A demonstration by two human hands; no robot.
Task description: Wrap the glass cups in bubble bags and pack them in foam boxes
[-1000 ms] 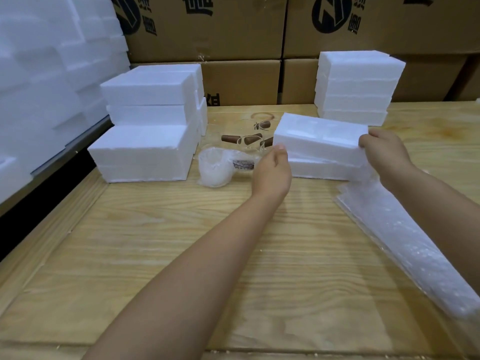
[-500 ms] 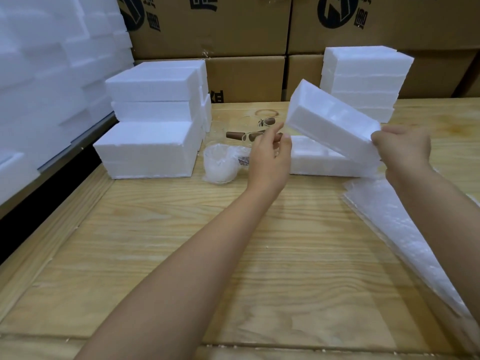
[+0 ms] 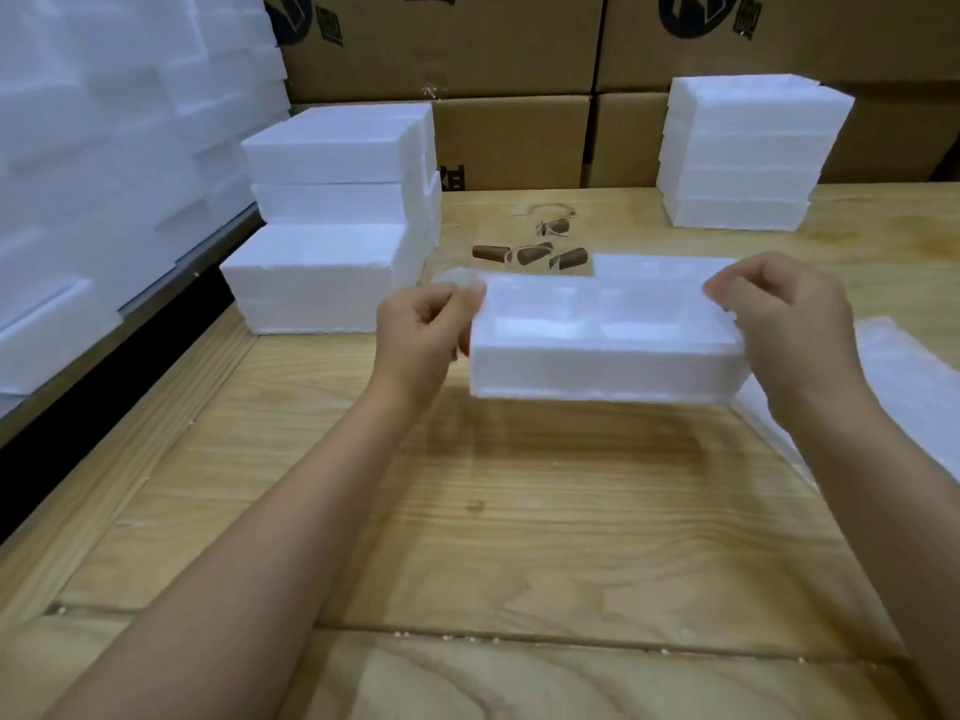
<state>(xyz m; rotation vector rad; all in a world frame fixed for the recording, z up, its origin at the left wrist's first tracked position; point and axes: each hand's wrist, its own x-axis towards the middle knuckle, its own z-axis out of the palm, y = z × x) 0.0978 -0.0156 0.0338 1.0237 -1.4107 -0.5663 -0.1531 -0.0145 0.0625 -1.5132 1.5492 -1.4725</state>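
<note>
I hold a white foam box half (image 3: 608,345) in the air above the wooden table (image 3: 519,511), its hollow side up. My left hand (image 3: 421,335) pinches its left end and my right hand (image 3: 784,314) pinches its right end. Behind it the other foam half (image 3: 665,263) lies on the table. Clear glass cups with brown handles (image 3: 530,252) lie further back. A bubble-wrapped cup is mostly hidden behind my left hand. A stack of bubble bags (image 3: 904,376) lies at the right.
Stacked foam boxes (image 3: 332,220) stand at the left and another stack (image 3: 748,153) at the back right. Cardboard cartons (image 3: 519,85) line the back. More foam pieces (image 3: 104,148) fill the far left beyond the table edge.
The upper foam half was lifted off the lower one, tilted, then brought toward me and turned hollow side up. Both hands moved with it.
</note>
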